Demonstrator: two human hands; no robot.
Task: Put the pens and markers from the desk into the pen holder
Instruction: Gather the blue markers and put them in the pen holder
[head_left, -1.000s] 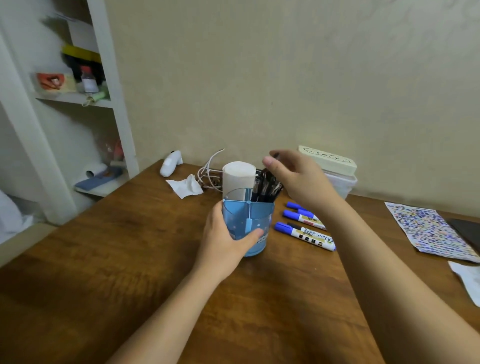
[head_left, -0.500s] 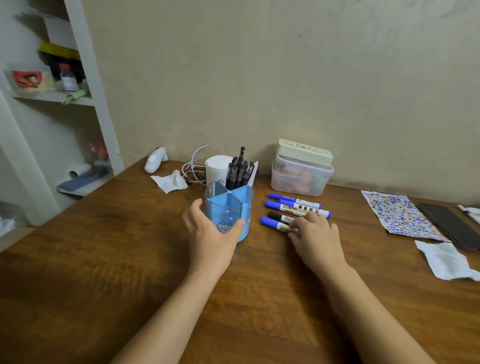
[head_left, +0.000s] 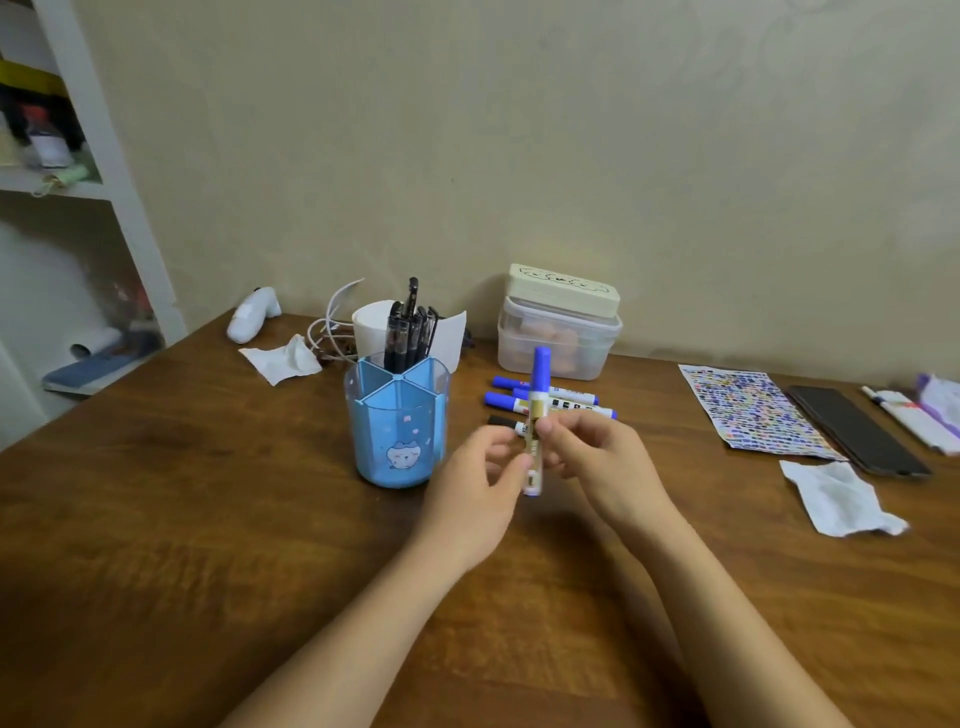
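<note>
A blue pen holder (head_left: 397, 431) with divided compartments stands on the wooden desk (head_left: 208, 519); several black pens (head_left: 410, 332) stand in its far compartment. To its right, both hands hold one blue-capped marker (head_left: 539, 395) upright above the desk: my right hand (head_left: 602, 467) pinches its middle and my left hand (head_left: 478, 488) touches its lower end. Behind the hands lie two blue markers (head_left: 550, 397) and a black-capped one (head_left: 506, 423), partly hidden.
A lidded plastic box (head_left: 558, 332) sits against the wall. White cables (head_left: 327, 332), a white cup (head_left: 371, 327) and tissue (head_left: 283, 358) lie behind the holder. A colourful sheet (head_left: 748, 410), dark flat case (head_left: 857, 431) and crumpled tissue (head_left: 836, 499) are at right.
My right hand lifted one blue marker off the desk and turned it upright. My left hand let go of the pen holder and moved right to the marker.
</note>
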